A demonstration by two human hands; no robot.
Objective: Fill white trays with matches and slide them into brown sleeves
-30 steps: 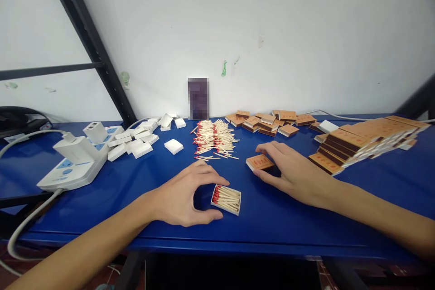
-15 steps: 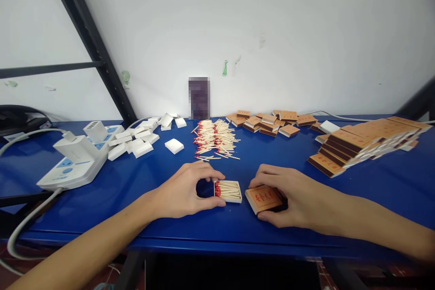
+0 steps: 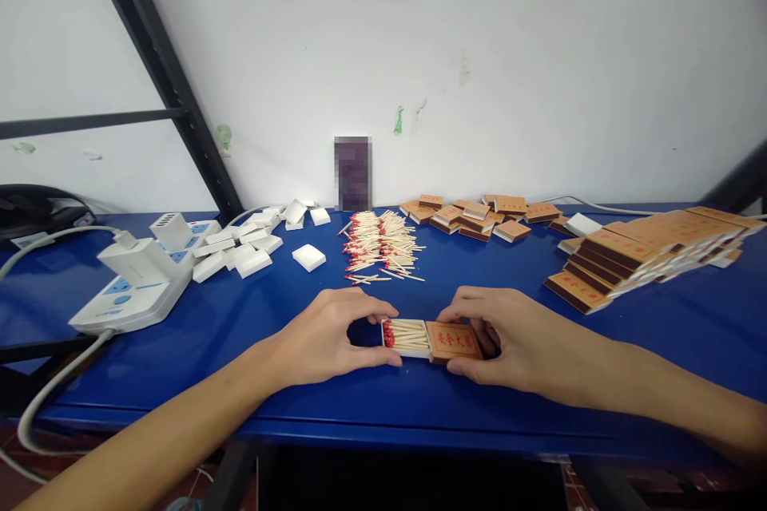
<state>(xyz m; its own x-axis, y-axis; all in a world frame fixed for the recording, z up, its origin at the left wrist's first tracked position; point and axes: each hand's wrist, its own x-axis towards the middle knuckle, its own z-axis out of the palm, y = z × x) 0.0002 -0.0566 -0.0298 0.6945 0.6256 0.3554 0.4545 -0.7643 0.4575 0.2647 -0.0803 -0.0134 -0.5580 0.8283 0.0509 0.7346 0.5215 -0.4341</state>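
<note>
Between thumb and fingers, my left hand (image 3: pixel 339 335) grips the left end of a white matchbox tray (image 3: pixel 413 353) on the table. Red-tipped matches (image 3: pixel 409 333) fill that tray, their heads toward the left. My right hand (image 3: pixel 503 335) holds an orange-brown matchbox sleeve (image 3: pixel 454 341) with red characters on top. The sleeve's left end meets the tray's right end, and the two lie in line; whether the tray's edge is inside the sleeve I cannot tell. Behind the hands lies a heap of loose matches (image 3: pixel 380 243).
White trays (image 3: pixel 248 247) are piled at the left, with one tray (image 3: pixel 308 257) apart. Matchbox sleeves (image 3: pixel 479 215) are heaped at the back right, beside stacked matchboxes (image 3: pixel 635 247). A power strip (image 3: pixel 137 303) with cables stands at the left of the blue table (image 3: pixel 371 427).
My right hand has moved left and turned the sleeve straight, closing the gap to the tray. My left hand still grips the tray in nearly the same place.
</note>
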